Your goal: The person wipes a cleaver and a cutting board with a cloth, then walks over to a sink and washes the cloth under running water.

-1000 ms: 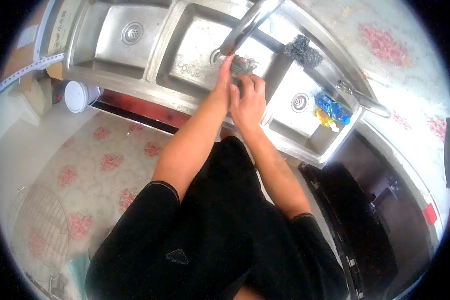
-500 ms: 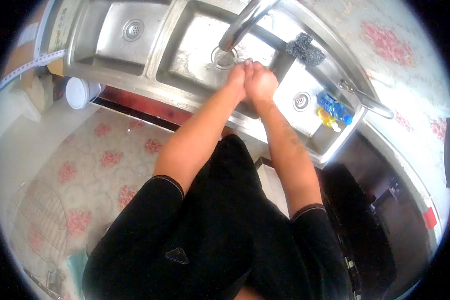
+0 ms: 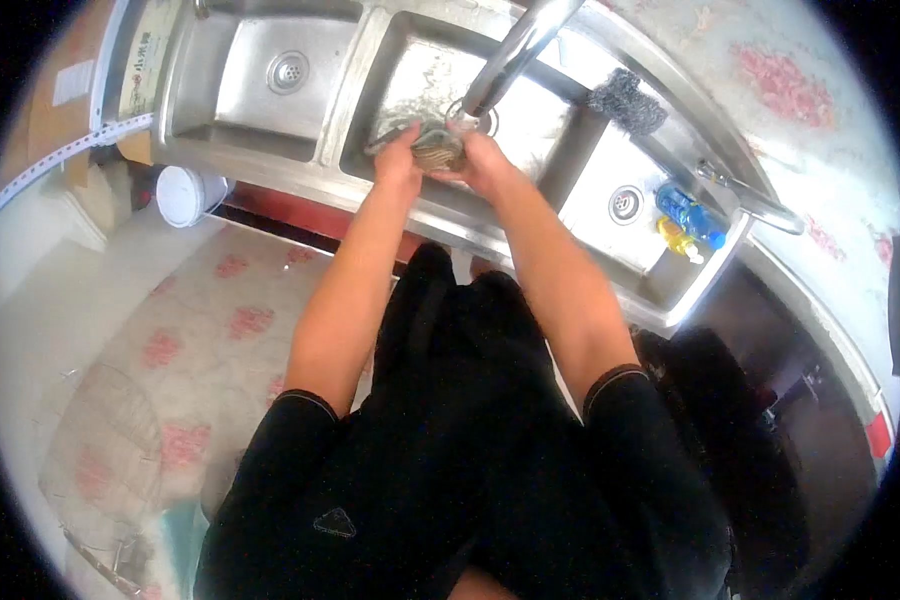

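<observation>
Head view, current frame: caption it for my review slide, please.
Left hand and right hand hold a greyish, cloth-like item near the faucet, over the middle steel basin.

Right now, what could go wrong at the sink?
Two possible risks:
The cloth, held by the left hand and right hand over the middle basin, could slip and cover the drain close by.
The right hand is close to the faucet spout, so lifting it might knock the knuckles.
</observation>
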{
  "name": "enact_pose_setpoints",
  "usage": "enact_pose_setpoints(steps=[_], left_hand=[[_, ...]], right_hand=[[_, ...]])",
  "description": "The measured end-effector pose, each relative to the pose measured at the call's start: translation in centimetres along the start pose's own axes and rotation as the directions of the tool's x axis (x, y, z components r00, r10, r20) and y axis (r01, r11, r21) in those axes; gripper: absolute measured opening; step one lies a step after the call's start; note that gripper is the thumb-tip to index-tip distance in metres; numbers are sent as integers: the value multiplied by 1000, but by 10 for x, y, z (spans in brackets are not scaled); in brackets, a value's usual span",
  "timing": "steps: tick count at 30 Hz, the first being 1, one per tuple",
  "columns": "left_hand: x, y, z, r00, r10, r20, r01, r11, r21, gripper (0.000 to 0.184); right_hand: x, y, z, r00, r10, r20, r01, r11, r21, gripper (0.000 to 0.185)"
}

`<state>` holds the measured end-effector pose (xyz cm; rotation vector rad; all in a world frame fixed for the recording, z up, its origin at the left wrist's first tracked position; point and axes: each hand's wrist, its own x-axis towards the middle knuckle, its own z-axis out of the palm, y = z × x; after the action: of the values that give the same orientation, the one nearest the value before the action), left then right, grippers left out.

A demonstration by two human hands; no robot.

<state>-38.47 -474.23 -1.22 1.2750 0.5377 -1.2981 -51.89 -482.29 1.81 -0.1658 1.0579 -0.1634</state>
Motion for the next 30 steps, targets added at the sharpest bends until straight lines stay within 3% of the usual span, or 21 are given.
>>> enact_pose_setpoints(steps=[2,4,5,7,9,13,21,30], left_hand=[[5,11,-11,998,58,-7,-57,994,90,33],[2,24,-17,990,-73,125,35,958,284,47],[2,26,-16,989,-75,127,37,958,283,47],[4,28,-15,992,-118,48,77,855,514,38],[7,22,-9,987,-144,71,103,907,407,38],[12,9,0,960,-221,170,193,967,167,38],[12,-17,2,984,-166,69,154,977,149,31],[22,-28,10,992,-120,48,120,993,0,29]], right_hand=[[6,-3,5,997,-69,21,71,992,-104,38],[16,0,1,987,-155,-29,150,980,-131,32],[20,1,-3,982,-191,9,189,965,-180,30],[21,1,-7,974,-222,48,227,946,-231,29],[22,4,-9,936,-328,127,349,915,-205,29],[20,15,-11,948,-313,60,318,911,-262,33],[13,26,-15,920,-325,-221,270,931,-248,37],[21,16,-41,902,-382,-202,312,899,-308,35]])
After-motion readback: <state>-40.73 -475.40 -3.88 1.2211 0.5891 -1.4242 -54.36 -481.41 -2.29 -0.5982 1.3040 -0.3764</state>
